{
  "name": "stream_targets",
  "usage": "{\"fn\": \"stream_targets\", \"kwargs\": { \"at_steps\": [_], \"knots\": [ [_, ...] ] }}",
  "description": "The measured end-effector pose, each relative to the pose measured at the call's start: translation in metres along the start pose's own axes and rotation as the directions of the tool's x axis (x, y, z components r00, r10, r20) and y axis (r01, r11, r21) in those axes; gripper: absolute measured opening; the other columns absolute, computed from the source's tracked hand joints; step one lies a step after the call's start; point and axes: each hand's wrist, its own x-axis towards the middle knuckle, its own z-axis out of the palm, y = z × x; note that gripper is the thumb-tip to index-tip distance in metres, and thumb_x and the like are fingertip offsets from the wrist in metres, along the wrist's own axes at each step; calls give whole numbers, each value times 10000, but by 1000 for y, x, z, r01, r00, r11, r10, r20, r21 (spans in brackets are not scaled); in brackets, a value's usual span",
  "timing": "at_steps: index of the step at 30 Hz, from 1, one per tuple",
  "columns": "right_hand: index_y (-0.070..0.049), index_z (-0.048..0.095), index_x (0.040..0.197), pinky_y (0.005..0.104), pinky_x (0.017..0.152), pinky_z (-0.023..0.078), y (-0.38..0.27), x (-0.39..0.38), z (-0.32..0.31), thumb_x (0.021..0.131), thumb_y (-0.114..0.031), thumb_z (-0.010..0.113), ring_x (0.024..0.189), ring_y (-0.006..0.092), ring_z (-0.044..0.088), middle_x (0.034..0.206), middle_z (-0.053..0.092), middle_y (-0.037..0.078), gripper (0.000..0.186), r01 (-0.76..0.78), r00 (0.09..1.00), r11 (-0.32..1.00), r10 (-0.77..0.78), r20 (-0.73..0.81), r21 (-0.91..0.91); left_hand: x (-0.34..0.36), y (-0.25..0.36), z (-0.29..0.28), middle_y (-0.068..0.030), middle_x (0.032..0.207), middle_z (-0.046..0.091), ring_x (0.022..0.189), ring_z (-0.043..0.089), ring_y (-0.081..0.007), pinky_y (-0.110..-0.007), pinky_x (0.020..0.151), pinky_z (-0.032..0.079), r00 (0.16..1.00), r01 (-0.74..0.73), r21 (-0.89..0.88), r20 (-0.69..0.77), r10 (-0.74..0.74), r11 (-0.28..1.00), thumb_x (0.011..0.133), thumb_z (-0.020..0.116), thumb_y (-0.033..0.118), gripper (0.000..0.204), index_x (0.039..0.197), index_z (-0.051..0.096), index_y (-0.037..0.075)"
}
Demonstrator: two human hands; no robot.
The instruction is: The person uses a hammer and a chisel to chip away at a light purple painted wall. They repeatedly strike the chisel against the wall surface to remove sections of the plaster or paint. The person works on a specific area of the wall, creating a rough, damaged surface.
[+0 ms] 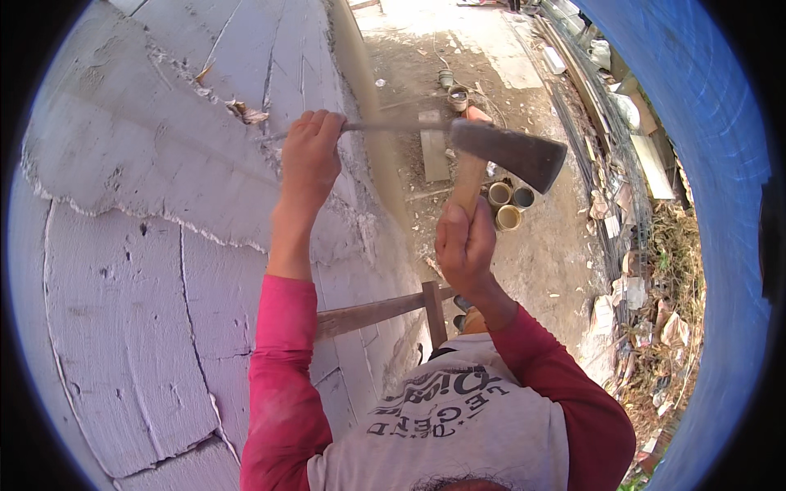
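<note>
My left hand (313, 159) is closed around a thin metal chisel (389, 126), which lies roughly level across the view. The chisel's left end is against the grey block wall (115, 327), at a rough layer of plaster (106, 155) with a broken edge. In my right hand (467, 245) is a hatchet (512, 154), gripped by its wooden handle. The blunt back of the hatchet head is at the chisel's right end; I cannot tell if they touch. Its wide blade points right. A chipped crack (246, 113) with loose flakes shows above my left hand.
Below my arms a wooden rail (372, 315) meets a short upright post (434, 313). Several buckets (509, 217) stand on the dirt ground far below. Long metal bars (581, 164) and rubble (630, 286) lie to the right, beside a blue tarp (720, 164).
</note>
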Motion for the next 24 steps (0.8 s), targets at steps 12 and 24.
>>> {"fn": "stream_targets", "kwargs": {
  "at_steps": [12, 24],
  "knots": [
    [-70, 523, 902, 251, 403, 384, 5, 9, -25, 1101, -319, 410, 455, 75, 443, 681, 504, 16, 338, 203, 967, 975, -214, -137, -87, -7, -5, 3, -113, 884, 625, 854, 603, -330, -438, 780, 479, 997, 38, 21, 62, -39, 999, 790, 602, -79, 199, 948, 602, 42],
    [-123, 516, 893, 246, 384, 369, -65, 34, -45, 1070, -421, 498, 459, 102, 447, 607, 486, -8, 347, 448, 874, 886, -462, -148, -122, -13, -9, 2, -102, 856, 617, 842, 598, -322, -433, 758, 474, 998, 40, 49, 37, -42, 998, 789, 584, -87, 201, 936, 596, 50]
  ]
}}
